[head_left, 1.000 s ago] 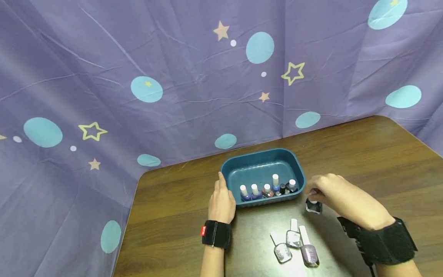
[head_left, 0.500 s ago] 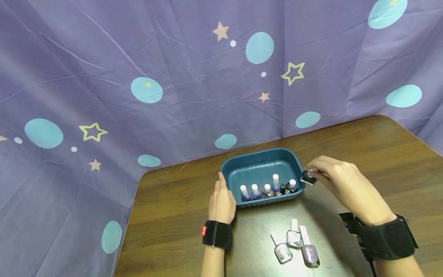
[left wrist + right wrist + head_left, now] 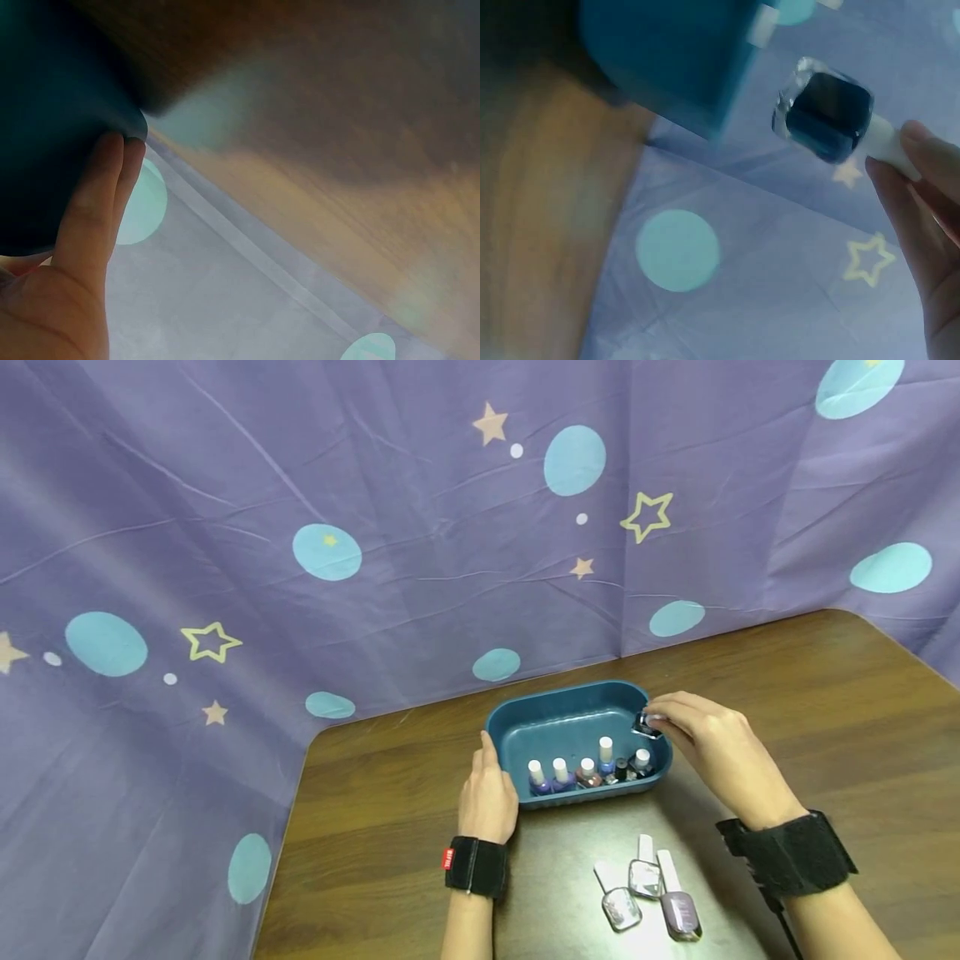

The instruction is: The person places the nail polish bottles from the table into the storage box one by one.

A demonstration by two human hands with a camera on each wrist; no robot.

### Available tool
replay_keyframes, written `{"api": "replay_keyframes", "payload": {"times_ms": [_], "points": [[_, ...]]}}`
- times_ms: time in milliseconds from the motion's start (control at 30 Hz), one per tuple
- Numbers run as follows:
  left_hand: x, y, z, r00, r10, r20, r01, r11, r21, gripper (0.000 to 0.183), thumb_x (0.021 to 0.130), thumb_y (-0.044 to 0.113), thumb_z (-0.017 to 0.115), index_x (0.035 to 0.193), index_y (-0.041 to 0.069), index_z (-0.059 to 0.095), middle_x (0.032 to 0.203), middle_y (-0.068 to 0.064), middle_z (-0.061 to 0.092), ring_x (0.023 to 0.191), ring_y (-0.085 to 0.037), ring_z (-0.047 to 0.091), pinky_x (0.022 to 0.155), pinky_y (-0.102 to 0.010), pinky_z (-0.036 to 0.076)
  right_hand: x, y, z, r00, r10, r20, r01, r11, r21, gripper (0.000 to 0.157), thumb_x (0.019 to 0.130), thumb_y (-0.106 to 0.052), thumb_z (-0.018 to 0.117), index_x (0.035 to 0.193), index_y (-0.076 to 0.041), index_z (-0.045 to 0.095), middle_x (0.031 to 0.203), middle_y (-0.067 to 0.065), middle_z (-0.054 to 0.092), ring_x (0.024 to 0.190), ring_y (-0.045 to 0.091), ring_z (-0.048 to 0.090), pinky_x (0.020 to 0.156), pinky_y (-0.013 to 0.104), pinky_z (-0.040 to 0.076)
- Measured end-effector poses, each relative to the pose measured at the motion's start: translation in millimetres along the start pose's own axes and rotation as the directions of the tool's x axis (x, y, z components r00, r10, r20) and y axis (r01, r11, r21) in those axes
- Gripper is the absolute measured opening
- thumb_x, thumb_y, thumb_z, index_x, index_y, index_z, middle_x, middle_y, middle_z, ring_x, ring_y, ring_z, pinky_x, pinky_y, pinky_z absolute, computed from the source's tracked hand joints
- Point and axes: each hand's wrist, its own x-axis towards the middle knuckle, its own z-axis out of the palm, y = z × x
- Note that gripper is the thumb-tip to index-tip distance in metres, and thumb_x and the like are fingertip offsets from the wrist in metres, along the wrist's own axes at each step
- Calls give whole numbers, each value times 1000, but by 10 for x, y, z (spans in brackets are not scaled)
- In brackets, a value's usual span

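My right hand pinches the white cap of a dark nail polish bottle between thumb and fingers. The bottle hangs over the right end of a teal plastic bin, its glass end pointing left in the head view. Along the bin's near wall stand several nail polish bottles, mostly white-capped and one with a black cap. My left hand lies against the bin's left side with straight fingers touching its wall; the left thumb is mostly hidden.
On the table in front of the bin lie three nail polish bottles: a clear glittery one, another clear one and a mauve one. A purple patterned curtain hangs behind the table.
My right hand has lifted the dark bottle from the table beside the bin and brought it up and left over the bin's right end. My left hand has stayed at the bin.
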Motion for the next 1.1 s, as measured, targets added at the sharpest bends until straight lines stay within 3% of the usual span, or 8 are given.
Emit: {"api": "replay_keyframes", "payload": {"times_ms": [333, 633, 867, 1100], "points": [[-3, 35, 14, 1000, 7, -6, -7, 1000, 5, 59, 88, 9, 43, 144, 0, 24, 122, -16, 52, 71, -25, 58, 63, -38, 46, -128, 213, 281, 997, 32, 71, -30, 999, -33, 18, 82, -7, 62, 99, -12, 65, 97, -3, 63, 91, 11, 59, 79, 28, 46], [-9, 15, 6, 1000, -2, -28, 3, 1000, 18, 59, 88, 9, 44, 143, 0, 26, 122, -16, 53, 73, -27, 59, 65, -40, 46, -166, 270, 428, 993, 39, 112, -36, 999, -27, 16, 82, -6, 61, 97, -11, 65, 96, -3, 62, 90, 13, 59, 79, 30, 46], [-19, 12, 9, 999, 5, -34, -4, 1000, 15, 60, 87, 9, 45, 143, 0, 26, 121, -16, 54, 71, -26, 58, 64, -39, 46, -196, 293, 452, 993, 30, 118, -28, 999, -25, 21, 80, 1, 61, 98, -6, 66, 99, 3, 63, 94, 19, 60, 81, 33, 46], [-10, 1, -3, 999, 15, -30, -15, 1000, 14, 61, 87, 8, 46, 143, 0, 25, 119, -17, 54, 72, -27, 58, 65, -39, 46, -164, 287, 408, 994, 28, 105, -25, 999, -24, 21, 79, 3, 61, 97, -7, 65, 97, 0, 62, 92, 17, 59, 79, 32, 46]]}}
